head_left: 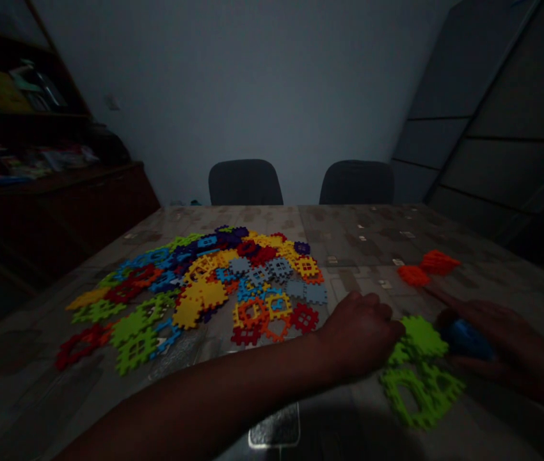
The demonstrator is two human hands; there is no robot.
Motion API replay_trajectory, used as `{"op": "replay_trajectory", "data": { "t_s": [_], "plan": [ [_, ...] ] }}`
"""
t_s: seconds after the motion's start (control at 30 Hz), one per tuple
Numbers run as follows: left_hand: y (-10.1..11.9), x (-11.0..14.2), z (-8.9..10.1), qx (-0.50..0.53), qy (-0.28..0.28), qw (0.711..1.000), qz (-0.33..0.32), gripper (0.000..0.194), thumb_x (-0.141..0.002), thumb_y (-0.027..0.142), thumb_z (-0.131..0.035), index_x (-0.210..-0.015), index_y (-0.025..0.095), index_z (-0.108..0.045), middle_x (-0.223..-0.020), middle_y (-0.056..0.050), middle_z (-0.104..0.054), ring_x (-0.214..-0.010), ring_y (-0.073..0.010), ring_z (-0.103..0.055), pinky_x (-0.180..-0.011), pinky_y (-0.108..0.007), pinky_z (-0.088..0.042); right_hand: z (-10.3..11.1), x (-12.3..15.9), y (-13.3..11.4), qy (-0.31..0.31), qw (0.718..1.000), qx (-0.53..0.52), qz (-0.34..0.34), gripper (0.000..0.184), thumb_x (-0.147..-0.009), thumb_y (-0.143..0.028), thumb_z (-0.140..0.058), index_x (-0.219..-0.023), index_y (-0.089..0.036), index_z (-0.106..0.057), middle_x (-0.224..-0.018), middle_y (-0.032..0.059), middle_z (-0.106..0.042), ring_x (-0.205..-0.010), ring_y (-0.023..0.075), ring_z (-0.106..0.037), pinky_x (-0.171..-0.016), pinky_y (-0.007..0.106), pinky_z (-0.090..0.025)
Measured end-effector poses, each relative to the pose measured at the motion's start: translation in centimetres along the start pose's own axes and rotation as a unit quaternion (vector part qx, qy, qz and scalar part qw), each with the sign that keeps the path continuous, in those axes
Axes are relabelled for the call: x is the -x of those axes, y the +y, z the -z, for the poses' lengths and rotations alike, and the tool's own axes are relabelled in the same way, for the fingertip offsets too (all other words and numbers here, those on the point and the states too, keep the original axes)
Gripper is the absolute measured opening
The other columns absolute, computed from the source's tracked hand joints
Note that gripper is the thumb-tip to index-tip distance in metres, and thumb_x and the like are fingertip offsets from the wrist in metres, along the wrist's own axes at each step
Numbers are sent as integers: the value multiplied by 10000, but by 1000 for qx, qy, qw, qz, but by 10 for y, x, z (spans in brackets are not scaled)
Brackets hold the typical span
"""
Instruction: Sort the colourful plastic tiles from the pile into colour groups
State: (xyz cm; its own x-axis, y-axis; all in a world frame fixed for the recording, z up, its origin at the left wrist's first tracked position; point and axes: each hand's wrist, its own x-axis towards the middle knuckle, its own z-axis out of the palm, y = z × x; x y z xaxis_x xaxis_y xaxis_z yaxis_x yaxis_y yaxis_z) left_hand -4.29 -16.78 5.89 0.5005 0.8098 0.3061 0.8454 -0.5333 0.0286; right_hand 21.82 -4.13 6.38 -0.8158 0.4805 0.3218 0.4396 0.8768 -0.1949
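Observation:
A heap of flat, coloured interlocking plastic pieces [214, 288] covers the left middle of the table [358, 237]. My left hand [361, 333] reaches across to the right with curled fingers touching a green piece [420, 338]. More green pieces [420, 390] lie joined just below it. My right hand [488, 336] rests on the table beside them, fingers wrapped round a blue piece [466, 339]. Two orange pieces [428, 267] lie farther back on the right.
Two dark chairs [246, 182] [356, 182] stand at the table's far edge. A dark shelf unit [27, 147] with books is on the left, a dark cabinet [502, 128] on the right. A shiny flat object [276, 428] lies near the front edge. The room is dim.

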Motion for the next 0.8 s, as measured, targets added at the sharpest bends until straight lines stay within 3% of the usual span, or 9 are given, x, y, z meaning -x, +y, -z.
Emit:
{"op": "replay_trajectory", "data": {
  "t_s": [0.13, 0.3, 0.43, 0.8],
  "plan": [
    [-5, 28, 2, 30, -6, 998, 57, 106, -950, 251, -617, -895, 167, -649, -869, -34, -659, -840, -206, -572, -713, -337, -438, -1, -4, 0, -22, 1000, 7, 8, 741, -792, -517, -705, -1475, -319, -497, -1202, 99, -733, -1070, 335, -700, -913, 499, -560],
    [-4, 52, -2, 43, -46, 994, 93, 122, -948, 213, -596, -851, 166, -653, -856, -35, -665, -836, -206, -580, -706, -343, -441, -16, -16, -6, -84, 994, 28, 56, 873, -834, -401, -686, -1594, -342, -262, -1507, 122, -521, -1355, 364, -504, -1071, 522, -445],
    [2, 51, -11, 47, -49, 994, 81, 128, -950, 227, -599, -855, 167, -660, -857, -40, -669, -835, -215, -587, -670, -340, -430, -28, -19, -5, -80, 995, 15, 64, 986, -777, -334, -709, -1607, -375, -177, -1394, 99, -614, -1306, 368, -539, -1060, 546, -435],
    [8, 44, -19, 52, -49, 996, 45, 96, -941, 233, -610, -876, 169, -640, -884, -37, -666, -826, -214, -594, -668, -324, -437, -22, -24, -3, -134, 990, 2, 44, 895, -778, -407, -728, -1574, -350, -324, -1315, 106, -675, -1234, 360, -609, -1001, 565, -493]
  ]
}}
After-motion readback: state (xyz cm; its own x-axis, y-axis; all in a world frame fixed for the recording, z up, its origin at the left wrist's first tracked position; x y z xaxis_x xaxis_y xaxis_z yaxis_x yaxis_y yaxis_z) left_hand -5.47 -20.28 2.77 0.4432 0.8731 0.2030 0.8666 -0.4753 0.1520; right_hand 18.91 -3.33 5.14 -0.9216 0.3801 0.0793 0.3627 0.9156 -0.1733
